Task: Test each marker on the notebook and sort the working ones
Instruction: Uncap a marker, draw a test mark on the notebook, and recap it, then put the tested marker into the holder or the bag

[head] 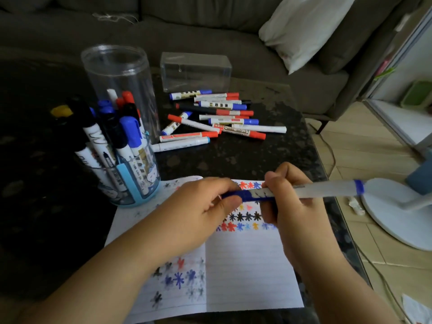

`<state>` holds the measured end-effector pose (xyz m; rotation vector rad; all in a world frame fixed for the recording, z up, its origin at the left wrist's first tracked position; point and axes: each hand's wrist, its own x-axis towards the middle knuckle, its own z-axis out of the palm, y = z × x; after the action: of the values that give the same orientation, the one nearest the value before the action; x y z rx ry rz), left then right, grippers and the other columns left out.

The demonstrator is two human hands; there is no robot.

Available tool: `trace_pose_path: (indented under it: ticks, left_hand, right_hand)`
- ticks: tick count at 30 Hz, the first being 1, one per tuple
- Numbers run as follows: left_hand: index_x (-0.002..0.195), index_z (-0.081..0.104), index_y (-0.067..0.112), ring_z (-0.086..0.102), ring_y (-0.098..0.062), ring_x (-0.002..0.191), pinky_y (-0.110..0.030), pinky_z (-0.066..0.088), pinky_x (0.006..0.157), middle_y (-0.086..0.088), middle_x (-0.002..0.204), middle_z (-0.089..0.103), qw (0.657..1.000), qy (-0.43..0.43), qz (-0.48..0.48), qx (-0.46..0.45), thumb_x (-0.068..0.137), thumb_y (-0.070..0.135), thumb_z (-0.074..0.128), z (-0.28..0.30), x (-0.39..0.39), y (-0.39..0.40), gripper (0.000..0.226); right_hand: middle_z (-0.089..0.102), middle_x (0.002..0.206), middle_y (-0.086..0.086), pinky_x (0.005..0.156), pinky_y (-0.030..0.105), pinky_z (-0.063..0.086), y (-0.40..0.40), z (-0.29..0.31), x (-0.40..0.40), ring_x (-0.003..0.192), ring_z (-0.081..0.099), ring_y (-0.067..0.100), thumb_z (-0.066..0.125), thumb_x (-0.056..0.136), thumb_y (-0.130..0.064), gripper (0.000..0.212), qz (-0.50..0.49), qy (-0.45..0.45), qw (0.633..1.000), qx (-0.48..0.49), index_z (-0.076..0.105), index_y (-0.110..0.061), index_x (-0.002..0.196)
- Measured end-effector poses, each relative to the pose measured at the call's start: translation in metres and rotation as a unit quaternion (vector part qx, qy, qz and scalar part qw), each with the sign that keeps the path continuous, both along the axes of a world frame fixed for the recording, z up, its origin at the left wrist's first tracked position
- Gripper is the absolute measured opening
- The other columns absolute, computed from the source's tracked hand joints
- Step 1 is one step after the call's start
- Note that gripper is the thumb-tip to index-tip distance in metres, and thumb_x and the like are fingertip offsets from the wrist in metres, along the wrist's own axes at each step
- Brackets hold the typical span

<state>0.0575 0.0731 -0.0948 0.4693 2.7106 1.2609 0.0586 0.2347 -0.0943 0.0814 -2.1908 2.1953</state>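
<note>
I hold a white marker (322, 189) with a blue cap and blue end band level above the open notebook (245, 272). My right hand (289, 197) grips its white barrel. My left hand (198, 206) is closed on the blue cap (240, 195) at the marker's left end. The cap sits on the marker. The notebook's lined pages carry rows of red, blue, black and orange star scribbles. A clear cylinder (121, 127) at the left stands full of upright markers. A loose pile of markers (217, 118) lies on the dark table beyond the notebook.
A clear rectangular box (196, 71) stands behind the pile. The dark stone table (245, 157) ends at the right, near a white fan base (397, 213) on the tiled floor. A grey sofa with a white pillow (304, 29) runs along the back.
</note>
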Motion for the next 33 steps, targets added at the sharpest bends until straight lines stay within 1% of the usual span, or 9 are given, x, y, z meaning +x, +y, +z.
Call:
trace_pose_path:
  ticks: [3,7,10,13,18,24,29,31,33]
  left_hand:
    - [0.120,0.051,0.037,0.054,0.002,0.089,-0.013,0.044,0.074,0.022,0.100,0.053,0.994,0.059,0.086,-0.035,0.089,0.038,0.056,0.010,-0.001,0.004,0.031]
    - [0.111,0.055,0.024,0.058,-0.009,0.079,-0.034,0.051,0.077,0.012,0.084,0.058,0.975,0.121,0.180,-0.044,0.086,0.033,0.062,0.037,0.009,-0.008,0.027]
    - [0.096,0.062,0.023,0.058,-0.008,0.075,-0.031,0.051,0.073,0.012,0.075,0.057,0.957,0.177,0.219,-0.065,0.084,0.028,0.063,0.058,0.046,-0.046,0.013]
    - [0.097,0.064,0.026,0.059,-0.003,0.072,-0.026,0.050,0.064,0.014,0.077,0.061,0.940,0.199,0.258,-0.099,0.083,0.027,0.063,0.062,0.112,-0.097,0.014]
    - [0.104,0.065,0.022,0.062,-0.003,0.077,-0.026,0.052,0.066,0.015,0.087,0.064,0.893,0.184,0.377,-0.164,0.084,0.031,0.061,0.040,0.237,-0.177,0.022]
    - [0.108,0.063,0.022,0.055,0.001,0.087,-0.016,0.042,0.075,0.020,0.097,0.053,0.835,0.097,0.499,-0.210,0.089,0.030,0.058,0.016,0.354,-0.242,0.022]
    - [0.110,0.063,0.017,0.060,-0.011,0.092,-0.028,0.048,0.078,0.007,0.101,0.063,0.818,0.036,0.534,-0.210,0.088,0.025,0.059,0.001,0.393,-0.260,0.024]
    - [0.111,0.063,0.016,0.060,-0.013,0.094,-0.028,0.048,0.078,0.005,0.103,0.063,0.817,0.026,0.534,-0.216,0.088,0.025,0.059,-0.005,0.398,-0.263,0.025]
    - [0.111,0.064,0.014,0.060,-0.015,0.095,-0.025,0.046,0.077,0.003,0.104,0.064,0.819,0.022,0.526,-0.229,0.088,0.024,0.059,-0.009,0.398,-0.265,0.025]
  right_hand:
    - [0.059,0.055,-0.001,0.046,0.016,0.041,0.000,0.015,0.003,0.049,0.052,0.008,0.056,0.088,-0.030,0.020,0.005,0.020,0.996,0.085,0.057,-0.014,0.075]
    - [0.068,0.073,-0.013,0.052,0.013,0.048,-0.009,0.039,0.012,0.062,0.064,0.004,0.061,0.083,-0.032,0.005,0.030,0.059,0.984,0.165,0.062,-0.028,0.087]
    - [0.066,0.084,-0.022,0.059,0.014,0.052,-0.027,0.060,0.035,0.073,0.065,0.001,0.063,0.083,-0.034,0.013,0.103,0.101,0.967,0.209,0.059,-0.038,0.095]
    - [0.063,0.090,-0.031,0.062,0.016,0.053,-0.064,0.071,0.069,0.078,0.064,0.001,0.060,0.087,-0.034,0.015,0.209,0.138,0.939,0.238,0.057,-0.045,0.097]
    - [0.060,0.082,-0.019,0.062,0.009,0.041,-0.151,0.053,0.129,0.077,0.058,0.000,0.058,0.089,-0.041,0.020,0.323,0.270,0.858,0.295,0.053,-0.039,0.108]
    - [0.050,0.124,-0.009,0.091,0.020,0.042,-0.248,0.023,0.194,0.113,0.048,0.008,0.053,0.094,-0.035,0.040,0.465,0.311,0.737,0.379,0.039,-0.033,0.132]
    - [0.044,0.134,-0.001,0.102,0.031,0.041,-0.302,-0.019,0.223,0.126,0.041,0.019,0.054,0.091,-0.012,0.061,0.530,0.320,0.636,0.461,0.029,-0.028,0.144]
    - [0.044,0.135,0.003,0.101,0.037,0.043,-0.311,-0.035,0.230,0.125,0.043,0.023,0.050,0.094,-0.015,0.058,0.555,0.297,0.608,0.483,0.026,-0.028,0.146]
    - [0.046,0.134,0.004,0.101,0.037,0.043,-0.310,-0.041,0.231,0.125,0.043,0.022,0.050,0.096,-0.019,0.053,0.557,0.290,0.613,0.480,0.030,-0.025,0.144]
